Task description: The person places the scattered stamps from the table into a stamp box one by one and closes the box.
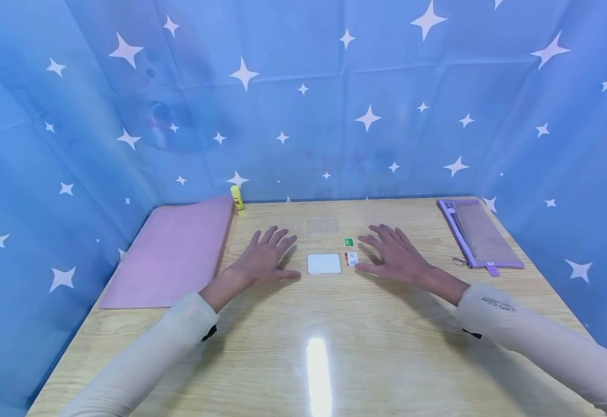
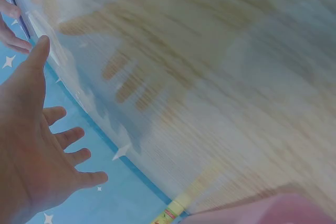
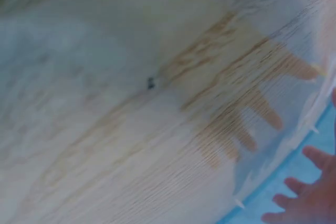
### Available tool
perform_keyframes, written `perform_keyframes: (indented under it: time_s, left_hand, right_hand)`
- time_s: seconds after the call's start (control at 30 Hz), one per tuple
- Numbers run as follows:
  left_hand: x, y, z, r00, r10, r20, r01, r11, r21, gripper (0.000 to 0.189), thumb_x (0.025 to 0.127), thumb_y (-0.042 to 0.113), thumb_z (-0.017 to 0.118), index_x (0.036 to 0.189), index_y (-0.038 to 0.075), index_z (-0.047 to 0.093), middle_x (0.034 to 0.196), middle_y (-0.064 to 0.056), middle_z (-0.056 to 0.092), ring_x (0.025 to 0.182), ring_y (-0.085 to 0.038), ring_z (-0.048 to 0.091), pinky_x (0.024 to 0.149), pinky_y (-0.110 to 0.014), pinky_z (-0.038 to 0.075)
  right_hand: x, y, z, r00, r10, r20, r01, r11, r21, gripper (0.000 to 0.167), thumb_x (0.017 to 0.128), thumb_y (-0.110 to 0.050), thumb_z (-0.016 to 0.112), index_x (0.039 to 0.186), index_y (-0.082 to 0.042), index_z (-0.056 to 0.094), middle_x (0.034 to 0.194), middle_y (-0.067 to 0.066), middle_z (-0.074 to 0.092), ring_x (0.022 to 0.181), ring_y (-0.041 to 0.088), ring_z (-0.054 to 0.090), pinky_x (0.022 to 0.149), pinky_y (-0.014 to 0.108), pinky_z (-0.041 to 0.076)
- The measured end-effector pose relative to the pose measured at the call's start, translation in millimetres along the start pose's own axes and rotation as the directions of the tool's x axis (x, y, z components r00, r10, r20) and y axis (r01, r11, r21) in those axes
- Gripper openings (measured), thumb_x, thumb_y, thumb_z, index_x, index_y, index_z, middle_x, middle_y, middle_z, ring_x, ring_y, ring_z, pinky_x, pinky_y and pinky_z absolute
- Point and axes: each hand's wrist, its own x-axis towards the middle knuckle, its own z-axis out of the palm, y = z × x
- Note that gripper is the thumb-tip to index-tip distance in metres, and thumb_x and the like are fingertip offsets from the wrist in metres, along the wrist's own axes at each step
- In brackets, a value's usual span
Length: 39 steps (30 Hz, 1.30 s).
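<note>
Both hands are spread palm down over the table with nothing held. My left hand (image 1: 262,260) is left of a small white rectangular case (image 1: 324,263); its straight, parted fingers also show in the left wrist view. On the other side, my right hand (image 1: 397,258) has its thumb near a small red-and-white piece (image 1: 351,259). A tiny green square (image 1: 348,242) lies just beyond that piece. Behind the white case is a clear flat rectangle (image 1: 322,226), faint against the wood. In the right wrist view, only part of the right hand (image 3: 315,198) shows.
A pink folder-like sheet (image 1: 178,255) covers the table's left side. At its back corner stands a yellow glue stick (image 1: 237,198). A purple-edged mesh zip pouch (image 1: 486,234) lies at the right. Blue star-patterned cloth (image 1: 293,104) hangs behind the wooden table (image 1: 262,359).
</note>
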Motion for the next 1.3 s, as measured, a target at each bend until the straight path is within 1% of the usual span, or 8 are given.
perform_keyframes:
  time_s: [0.2, 0.33, 0.47, 0.67, 0.77, 0.97, 1.13, 1.3]
  left_hand:
    - [5.8, 5.9, -2.6, 0.998, 0.052, -0.025, -0.052, 0.999, 0.008, 0.092, 0.094, 0.070, 0.061, 0.162, 0.013, 0.037, 0.164, -0.016, 0.036, 0.154, -0.041, 0.024, 0.119, -0.067, 0.021]
    - [9.6, 9.3, -2.6, 0.997, 0.077, -0.031, -0.077, 0.997, -0.008, 0.089, 0.095, 0.068, 0.061, 0.160, 0.012, 0.039, 0.162, -0.016, 0.039, 0.153, -0.041, 0.026, 0.119, -0.066, 0.023]
    - [13.4, 12.6, -1.7, 0.995, 0.097, -0.032, -0.097, 0.995, -0.011, 0.084, 0.096, 0.066, 0.061, 0.159, 0.012, 0.042, 0.160, -0.013, 0.044, 0.152, -0.039, 0.031, 0.118, -0.066, 0.026]
    - [17.7, 18.1, -1.6, 0.992, 0.125, -0.033, -0.126, 0.991, -0.035, 0.077, 0.097, 0.060, 0.064, 0.156, 0.012, 0.048, 0.154, -0.012, 0.051, 0.147, -0.035, 0.038, 0.116, -0.063, 0.031]
    - [18.7, 20.6, -2.2, 0.989, 0.145, -0.041, -0.147, 0.987, -0.071, 0.074, 0.097, 0.055, 0.067, 0.153, 0.010, 0.051, 0.150, -0.013, 0.054, 0.143, -0.033, 0.042, 0.115, -0.061, 0.035]
    - [22.7, 23.7, -0.7, 0.979, 0.189, -0.071, -0.197, 0.973, -0.117, 0.067, 0.097, 0.047, 0.072, 0.148, 0.006, 0.057, 0.144, -0.015, 0.059, 0.138, -0.033, 0.050, 0.114, -0.054, 0.039]
    - [24.3, 26.2, 3.0, 0.979, 0.186, -0.080, -0.196, 0.971, -0.137, 0.063, 0.096, 0.044, 0.073, 0.144, 0.005, 0.060, 0.140, -0.015, 0.062, 0.133, -0.032, 0.054, 0.110, -0.050, 0.044]
    - [23.7, 30.2, 6.4, 0.981, 0.177, -0.073, -0.186, 0.972, -0.143, 0.059, 0.097, 0.042, 0.074, 0.141, 0.006, 0.063, 0.135, -0.013, 0.065, 0.128, -0.029, 0.057, 0.106, -0.045, 0.048]
  right_hand:
    - [3.4, -2.2, 0.8, 0.997, -0.062, -0.053, 0.061, 0.998, -0.015, 0.074, 0.090, -0.056, 0.076, 0.145, -0.009, 0.061, 0.148, 0.023, 0.053, 0.139, 0.044, 0.045, 0.113, 0.069, 0.028]
    - [5.5, -1.8, 2.1, 0.994, -0.085, -0.064, 0.083, 0.996, -0.032, 0.071, 0.089, -0.055, 0.077, 0.143, -0.010, 0.064, 0.140, 0.021, 0.060, 0.132, 0.043, 0.053, 0.110, 0.066, 0.036]
    - [6.2, -3.7, 2.2, 0.992, -0.111, -0.064, 0.110, 0.994, -0.017, 0.066, 0.090, -0.050, 0.079, 0.140, -0.008, 0.066, 0.132, 0.021, 0.066, 0.124, 0.041, 0.059, 0.105, 0.063, 0.042]
    - [5.8, -8.5, 2.1, 0.991, -0.127, -0.051, 0.128, 0.991, 0.029, 0.058, 0.091, -0.042, 0.080, 0.136, -0.008, 0.069, 0.122, 0.018, 0.069, 0.108, 0.034, 0.066, 0.089, 0.053, 0.053]
    - [6.3, -11.5, 1.9, 0.991, -0.128, -0.045, 0.131, 0.989, 0.064, 0.052, 0.092, -0.038, 0.080, 0.134, -0.008, 0.071, 0.117, 0.015, 0.071, 0.100, 0.029, 0.067, 0.079, 0.047, 0.054]
    - [10.0, -16.2, 3.2, 0.992, -0.114, -0.049, 0.119, 0.985, 0.127, 0.043, 0.092, -0.033, 0.081, 0.127, -0.008, 0.075, 0.112, 0.012, 0.072, 0.093, 0.024, 0.066, 0.073, 0.041, 0.051]
    - [13.6, -19.9, 9.3, 0.996, -0.083, -0.033, 0.088, 0.980, 0.177, 0.035, 0.093, -0.031, 0.081, 0.121, -0.010, 0.078, 0.109, 0.009, 0.072, 0.088, 0.019, 0.061, 0.068, 0.034, 0.047]
    - [12.7, -24.1, 13.4, 0.998, -0.054, -0.035, 0.059, 0.981, 0.183, 0.030, 0.092, -0.028, 0.082, 0.115, -0.010, 0.080, 0.104, 0.007, 0.071, 0.081, 0.018, 0.056, 0.062, 0.031, 0.045]
